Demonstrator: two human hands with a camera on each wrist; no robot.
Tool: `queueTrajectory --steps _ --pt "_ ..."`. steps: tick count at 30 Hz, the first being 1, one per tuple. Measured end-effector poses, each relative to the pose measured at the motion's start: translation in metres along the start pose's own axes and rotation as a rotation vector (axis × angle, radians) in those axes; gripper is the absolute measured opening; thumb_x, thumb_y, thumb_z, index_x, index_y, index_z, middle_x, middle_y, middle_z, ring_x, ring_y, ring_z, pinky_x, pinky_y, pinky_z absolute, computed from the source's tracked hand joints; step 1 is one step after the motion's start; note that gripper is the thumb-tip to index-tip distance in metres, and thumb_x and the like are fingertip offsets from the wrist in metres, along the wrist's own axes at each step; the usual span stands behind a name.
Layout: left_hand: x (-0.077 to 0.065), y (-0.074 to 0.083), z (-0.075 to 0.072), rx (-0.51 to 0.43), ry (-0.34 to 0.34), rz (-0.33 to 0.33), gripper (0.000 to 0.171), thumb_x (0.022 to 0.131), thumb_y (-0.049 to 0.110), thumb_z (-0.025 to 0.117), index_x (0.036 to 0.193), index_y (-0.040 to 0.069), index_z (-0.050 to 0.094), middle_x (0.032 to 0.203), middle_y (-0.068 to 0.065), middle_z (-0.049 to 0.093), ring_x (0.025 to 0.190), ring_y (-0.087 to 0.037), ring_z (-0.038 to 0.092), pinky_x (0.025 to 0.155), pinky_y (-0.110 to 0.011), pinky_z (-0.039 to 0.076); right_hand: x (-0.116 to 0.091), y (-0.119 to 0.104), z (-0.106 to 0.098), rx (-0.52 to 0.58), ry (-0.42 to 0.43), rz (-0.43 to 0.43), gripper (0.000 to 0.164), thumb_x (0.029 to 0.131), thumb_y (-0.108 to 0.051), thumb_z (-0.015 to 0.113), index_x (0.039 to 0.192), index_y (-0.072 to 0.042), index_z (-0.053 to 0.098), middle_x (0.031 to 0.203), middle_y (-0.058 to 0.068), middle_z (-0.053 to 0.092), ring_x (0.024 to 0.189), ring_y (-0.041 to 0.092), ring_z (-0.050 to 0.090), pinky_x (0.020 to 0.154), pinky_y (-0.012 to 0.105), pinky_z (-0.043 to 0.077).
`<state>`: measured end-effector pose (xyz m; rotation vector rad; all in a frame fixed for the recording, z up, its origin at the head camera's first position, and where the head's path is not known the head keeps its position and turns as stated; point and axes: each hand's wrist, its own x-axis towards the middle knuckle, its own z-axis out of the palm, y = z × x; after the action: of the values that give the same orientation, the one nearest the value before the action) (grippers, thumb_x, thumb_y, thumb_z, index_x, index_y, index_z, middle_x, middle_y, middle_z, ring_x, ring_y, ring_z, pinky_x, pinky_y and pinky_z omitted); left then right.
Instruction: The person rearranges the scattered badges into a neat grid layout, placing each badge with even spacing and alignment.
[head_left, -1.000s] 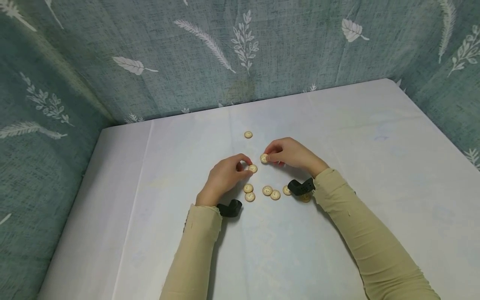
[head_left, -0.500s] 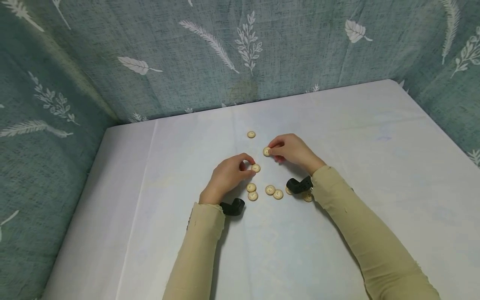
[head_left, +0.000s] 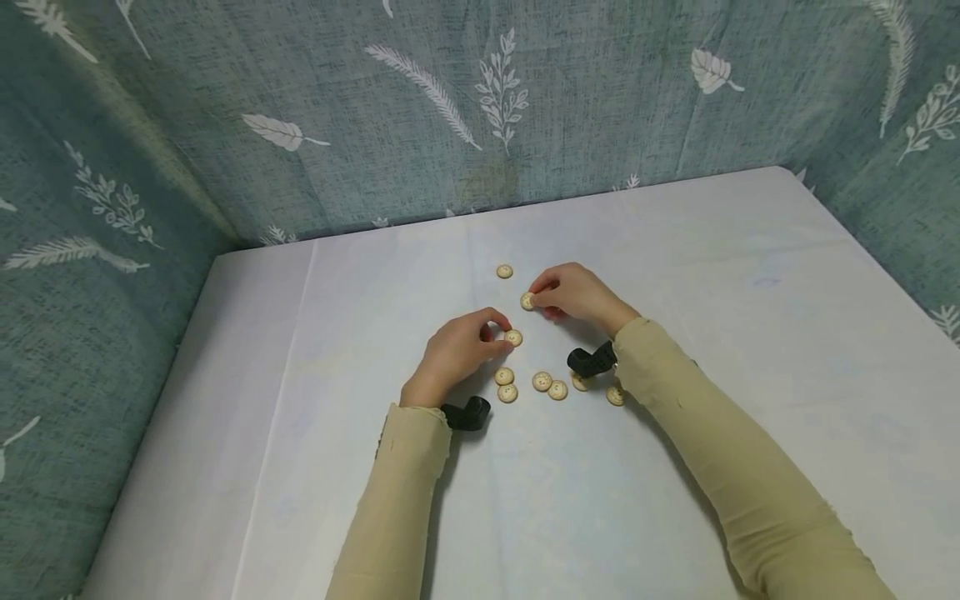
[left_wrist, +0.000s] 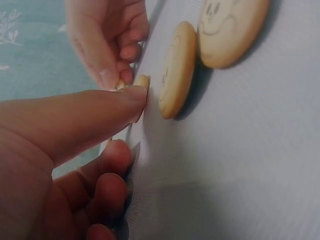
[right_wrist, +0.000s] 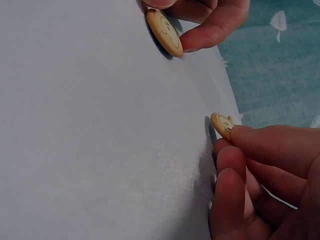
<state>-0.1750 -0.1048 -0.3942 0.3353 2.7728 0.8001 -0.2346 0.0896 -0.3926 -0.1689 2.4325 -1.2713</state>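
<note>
In the head view, my left hand (head_left: 459, 346) pinches a round cookie (head_left: 513, 337) between thumb and forefinger, low at the white tabletop. Farther back and to the right, my right hand (head_left: 579, 296) holds another cookie (head_left: 527, 302) by its edge. The right wrist view shows that cookie (right_wrist: 219, 122) between thumb and fingers, close over the cloth. A simple drawn face marks the left hand's cookie (right_wrist: 165, 32), which lies nearly flat there. Beyond both hands sits a single cookie (head_left: 505, 272).
Nearer the body lie a pair of cookies (head_left: 506, 385) and another pair (head_left: 550, 385). Two more, one of them a cookie (head_left: 615, 396) by the right sleeve, lie under or beside the black wrist camera (head_left: 592, 360). A green leaf-patterned curtain (head_left: 420, 158) borders the white table (head_left: 360, 500).
The right hand has carried its cookie a little away from the body and leftward. My left hand keeps its place on its cookie. The head view has shifted slightly.
</note>
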Motion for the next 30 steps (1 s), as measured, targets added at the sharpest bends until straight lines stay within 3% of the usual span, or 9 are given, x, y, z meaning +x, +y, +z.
queueTrajectory --steps 17,24,30 --pt "0.001 0.001 0.001 0.021 0.003 0.000 0.021 0.080 0.033 0.066 0.099 0.028 0.059 0.077 0.002 0.052 0.067 -0.015 0.048 0.059 -0.030 0.036 0.012 -0.010 0.007 -0.032 0.009 0.006 0.018 0.081 -0.022 0.065 0.096 -0.011 0.065 0.076 0.005 0.059 0.061 0.014 0.052 0.057 0.026 0.042" --pt "0.001 0.001 0.001 0.025 0.007 0.001 0.021 0.080 0.033 0.066 0.099 0.028 0.059 0.076 0.003 0.052 0.066 -0.015 0.047 0.059 -0.030 0.036 0.017 -0.014 0.012 -0.131 0.019 -0.011 0.018 0.082 -0.023 0.063 0.095 -0.012 0.065 0.073 0.003 0.058 0.058 0.014 0.050 0.055 0.027 0.039" --pt "0.001 0.001 0.001 0.038 0.016 0.010 0.021 0.080 0.034 0.065 0.099 0.028 0.059 0.076 0.003 0.052 0.066 -0.015 0.047 0.059 -0.030 0.036 0.018 -0.019 0.017 -0.221 0.035 -0.023 0.017 0.082 -0.026 0.063 0.092 -0.013 0.066 0.084 0.002 0.060 0.063 0.015 0.052 0.057 0.027 0.041"
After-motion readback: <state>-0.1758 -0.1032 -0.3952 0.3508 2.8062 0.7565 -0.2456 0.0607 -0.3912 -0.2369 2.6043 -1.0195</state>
